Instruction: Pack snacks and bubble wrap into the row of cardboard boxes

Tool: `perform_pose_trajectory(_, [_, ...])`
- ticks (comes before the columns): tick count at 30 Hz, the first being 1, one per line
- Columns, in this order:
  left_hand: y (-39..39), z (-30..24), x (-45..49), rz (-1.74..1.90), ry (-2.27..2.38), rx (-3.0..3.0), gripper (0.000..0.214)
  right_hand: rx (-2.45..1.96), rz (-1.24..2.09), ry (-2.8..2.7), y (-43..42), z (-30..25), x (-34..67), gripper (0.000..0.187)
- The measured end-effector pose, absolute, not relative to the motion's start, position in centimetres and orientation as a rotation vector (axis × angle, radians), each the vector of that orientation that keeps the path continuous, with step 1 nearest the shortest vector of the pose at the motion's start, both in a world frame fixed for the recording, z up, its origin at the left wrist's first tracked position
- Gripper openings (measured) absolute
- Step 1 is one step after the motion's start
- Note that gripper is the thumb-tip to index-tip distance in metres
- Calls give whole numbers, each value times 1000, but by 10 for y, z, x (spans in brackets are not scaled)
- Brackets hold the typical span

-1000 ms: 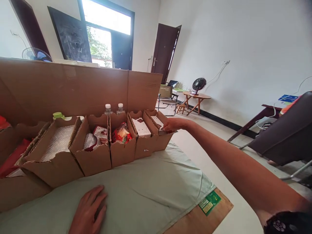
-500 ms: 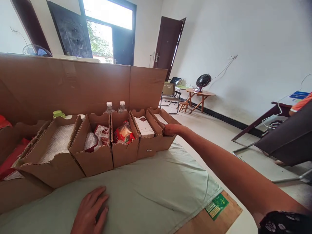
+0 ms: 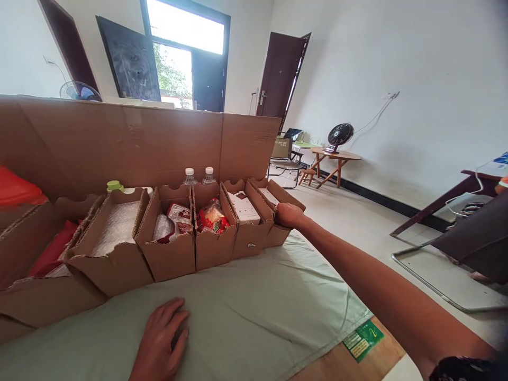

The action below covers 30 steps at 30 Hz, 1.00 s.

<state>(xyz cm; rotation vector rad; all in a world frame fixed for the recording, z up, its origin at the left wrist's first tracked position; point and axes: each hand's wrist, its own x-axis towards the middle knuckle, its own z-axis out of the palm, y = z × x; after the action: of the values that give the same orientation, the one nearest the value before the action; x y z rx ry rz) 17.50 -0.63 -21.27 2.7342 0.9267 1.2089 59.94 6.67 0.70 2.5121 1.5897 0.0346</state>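
Note:
On the pale green cloth [image 3: 246, 301] lies my left hand [image 3: 164, 333], palm down, fingers apart, holding nothing. My right arm stretches out to the far right cardboard bin [image 3: 275, 238]. There my right hand [image 3: 290, 215] reaches over the bin's front, its fingers curled and partly hidden inside. Close to those fingers a flat white item [image 3: 269, 197] shows in the bin; whether they grip it is hidden. The neighbouring bin holds a white box [image 3: 244, 209]. Left of that, another bin contains a red printed food packet [image 3: 213, 217].
Further left, bins hold bubble-wrapped items [image 3: 119, 225] and a red package [image 3: 55, 251]. Behind the row rise a tall cardboard panel [image 3: 159, 143] and two white-capped bottles [image 3: 208, 175]. A fan [image 3: 340, 134] stands on a wooden table. Part of another person shows at the right edge.
The view has turned slightly left, so the scene sits further right. My right hand stays at the far right bin, its curled fingers showing more. My left hand remains on the cloth.

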Motion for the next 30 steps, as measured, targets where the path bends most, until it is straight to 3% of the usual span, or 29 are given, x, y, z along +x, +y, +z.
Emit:
perform_pose_trajectory(13, [-6,-214,176,1201,953,2676,23,2701,45,1494,60,24,568,37])
perform_pose_trajectory(16, [-4,-220,176,1258,937,2641,22,2830,93,1492,47,51,570,36])
perform_pose_trajectory(20, [-4,-226,175,1284,944,2541,20,3031,207,1591,1,108,584,21])
perform_pose_trajectory(23, [-7,-218,174,1274,1017,2214,21,3136,244,1831,-46,129,577,24])
perform_pose_trajectory(26, [-14,-193,175,1098,1005,1757,26,3182,-15,2262,-85,107,543,30])
perform_pose_trajectory(30, [-38,-147,178,825,784,1416,51,3146,-440,2740,-111,32,463,30])
